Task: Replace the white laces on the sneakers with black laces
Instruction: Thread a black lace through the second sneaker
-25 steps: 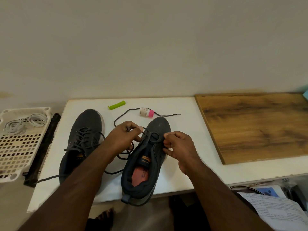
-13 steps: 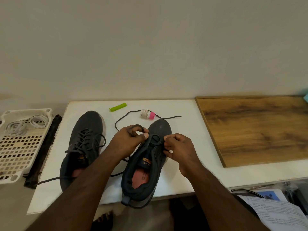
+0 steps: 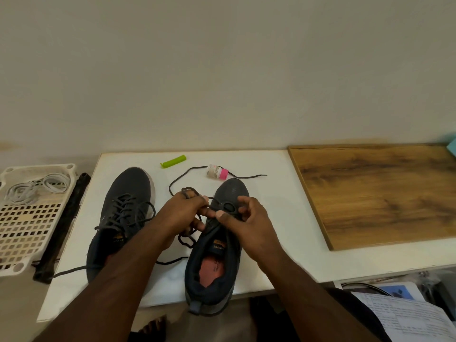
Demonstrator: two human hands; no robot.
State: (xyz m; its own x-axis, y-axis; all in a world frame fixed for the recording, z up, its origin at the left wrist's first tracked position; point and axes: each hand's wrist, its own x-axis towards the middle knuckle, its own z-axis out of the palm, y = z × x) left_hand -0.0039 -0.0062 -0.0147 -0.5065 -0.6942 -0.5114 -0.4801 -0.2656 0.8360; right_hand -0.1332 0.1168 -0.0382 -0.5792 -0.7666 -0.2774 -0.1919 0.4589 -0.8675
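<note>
Far left of both hands, off the surface (image 3: 266,166): basket (image 3: 32,230) with white laces (image 3: 37,186) coiled inside. Old laces out of both sneakers, by the look of it; removal judged done.

Left of the left hand: left sneaker (image 3: 123,218), black lace crossed through its eyelets, ends loose, one trailing toward the near-left edge. Threaded, apparently; no bow seen, so tying possibly left.

Left hand (image 3: 182,213): fingers curled, pinching a loop of black lace (image 3: 187,178) at the side of the right sneaker's throat. Slack in loops under the hand and on the surface just below it.

Between the hands: right sneaker (image 3: 217,245), heel toward the person, toe away. Lace through the lowest eyelets only, as far as can be told; a small ring of lace near the toe. Upper eyelets look bare; tongue and insole open to view.

Right hand (image 3: 246,218): thumb and fingers curled at the far eyelets, pinching lace or eyelet edge; which one, cannot tell.

Beyond the hands: free lace end running toward the wall, past a small bottle (image 3: 217,172) with pink cap; green clip (image 3: 173,161) further left of it.

Judgement: roughly past halfway. Remaining: lacing the right sneaker up through its eyelets, evening the ends, tying.
</note>
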